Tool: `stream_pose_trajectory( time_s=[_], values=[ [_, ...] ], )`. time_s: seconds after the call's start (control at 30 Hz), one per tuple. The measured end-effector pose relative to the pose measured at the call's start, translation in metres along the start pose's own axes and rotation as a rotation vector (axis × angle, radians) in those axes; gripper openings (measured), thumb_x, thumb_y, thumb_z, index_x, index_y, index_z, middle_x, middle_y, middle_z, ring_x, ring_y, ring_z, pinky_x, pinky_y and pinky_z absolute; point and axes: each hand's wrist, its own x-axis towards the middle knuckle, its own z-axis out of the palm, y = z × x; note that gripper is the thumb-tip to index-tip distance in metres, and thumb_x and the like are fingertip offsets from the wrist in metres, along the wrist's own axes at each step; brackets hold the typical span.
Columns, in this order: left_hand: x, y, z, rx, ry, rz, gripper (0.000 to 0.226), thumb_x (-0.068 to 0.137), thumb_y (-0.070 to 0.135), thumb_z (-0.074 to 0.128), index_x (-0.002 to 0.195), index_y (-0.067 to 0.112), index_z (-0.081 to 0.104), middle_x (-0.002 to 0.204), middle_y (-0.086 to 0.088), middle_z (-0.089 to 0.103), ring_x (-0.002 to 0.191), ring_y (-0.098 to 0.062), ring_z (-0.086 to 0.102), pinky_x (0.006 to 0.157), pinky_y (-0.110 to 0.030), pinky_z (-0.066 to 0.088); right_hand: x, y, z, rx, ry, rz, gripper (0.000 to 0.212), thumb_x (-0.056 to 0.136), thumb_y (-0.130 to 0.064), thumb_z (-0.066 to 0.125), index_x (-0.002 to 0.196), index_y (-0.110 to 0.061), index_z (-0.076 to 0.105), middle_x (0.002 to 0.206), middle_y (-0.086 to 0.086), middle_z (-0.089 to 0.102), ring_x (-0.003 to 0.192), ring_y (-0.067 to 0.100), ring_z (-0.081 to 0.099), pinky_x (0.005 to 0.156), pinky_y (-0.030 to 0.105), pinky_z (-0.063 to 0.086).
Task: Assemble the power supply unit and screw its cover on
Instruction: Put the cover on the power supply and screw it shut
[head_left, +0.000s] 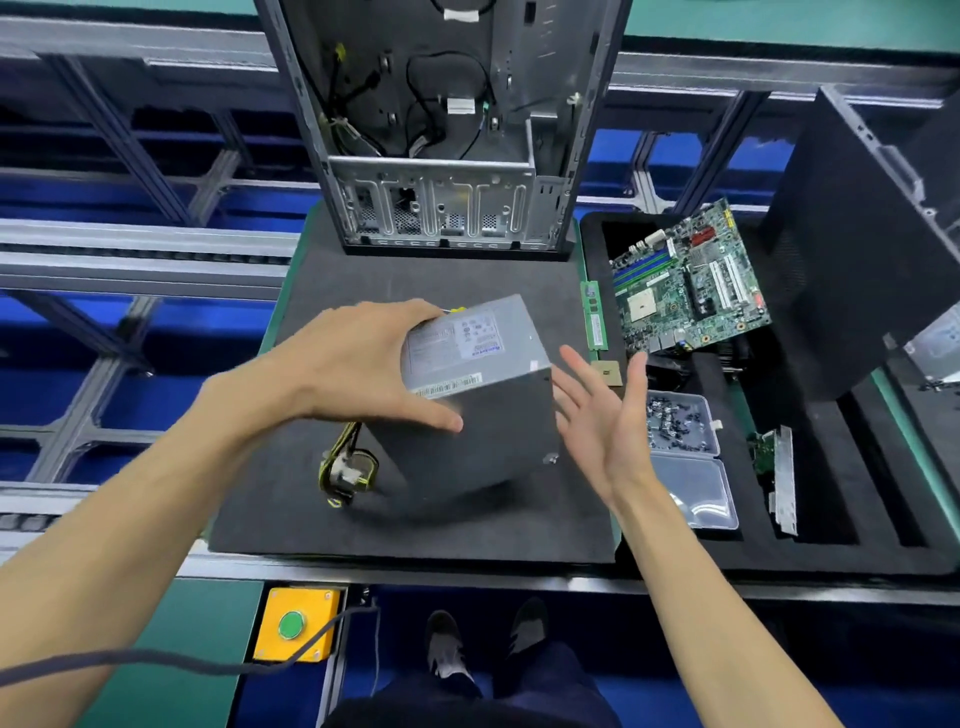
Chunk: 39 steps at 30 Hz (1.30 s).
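Observation:
A grey power supply unit (478, 384) with a white label on top is tilted above the black foam mat (415, 525). My left hand (353, 364) grips its left end, fingers over the top and thumb along the near side. A bundle of yellow and black cables (345, 470) hangs from its lower left. My right hand (605, 415) is just right of the unit, palm facing it, fingers straight, holding nothing. The open computer case (447, 156) stands at the back of the mat. Screws fill a clear plastic box (678, 421) to the right.
A black tray (727, 551) on the right holds a green motherboard (685, 280), a RAM stick (595, 322), a small CPU chip (608, 371) and a metal bracket (782, 478). A black side panel (852, 249) leans at far right. A yellow button box (298, 623) sits below the table edge.

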Motion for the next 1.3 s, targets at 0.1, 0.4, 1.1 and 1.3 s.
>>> stream_pose_trajectory(
  time_s=[0.1,0.4,1.1,1.3],
  values=[
    [-0.005,0.003,-0.024,-0.176,0.093,-0.052,0.099,0.041,0.089,0.065,0.127,0.041,0.052,0.112,0.017,0.063,0.104,-0.015,0.060,0.092,-0.042,0.050,0.000,-0.005,0.008,0.083,-0.033,0.049,0.099,0.089,-0.083,0.023,0.154,-0.010,0.041,0.142,0.017,0.060,0.133,0.026,0.050,0.112,0.039,0.033],
    [-0.009,-0.007,-0.016,-0.994,0.404,-0.169,0.070,0.057,0.057,0.086,0.118,0.027,0.069,0.112,0.009,0.076,0.102,-0.013,0.073,0.082,-0.031,0.058,-0.008,-0.027,0.046,-0.139,-0.373,0.011,0.130,0.054,-0.076,0.082,0.149,0.002,0.040,0.146,0.021,0.053,0.135,0.032,0.050,0.118,0.052,0.033],
    [-0.048,-0.100,0.088,-1.308,0.163,-0.371,0.034,0.093,0.007,0.057,0.121,0.021,0.071,0.122,-0.006,0.073,0.121,-0.027,0.066,0.104,-0.044,0.051,0.001,-0.082,0.094,-1.240,-0.457,-0.461,0.098,0.058,-0.051,0.089,0.145,-0.030,0.049,0.133,-0.017,0.055,0.118,-0.004,0.052,0.096,0.010,0.040],
    [-0.027,-0.075,0.066,-1.351,0.333,-0.363,0.054,0.083,0.066,0.054,0.128,0.037,0.065,0.129,0.011,0.069,0.121,-0.005,0.063,0.101,-0.034,0.045,0.016,-0.054,0.096,-1.521,-0.607,-0.499,0.097,0.063,-0.049,0.084,0.147,-0.033,0.039,0.132,-0.018,0.047,0.126,0.005,0.042,0.107,0.035,0.043]
  ],
)
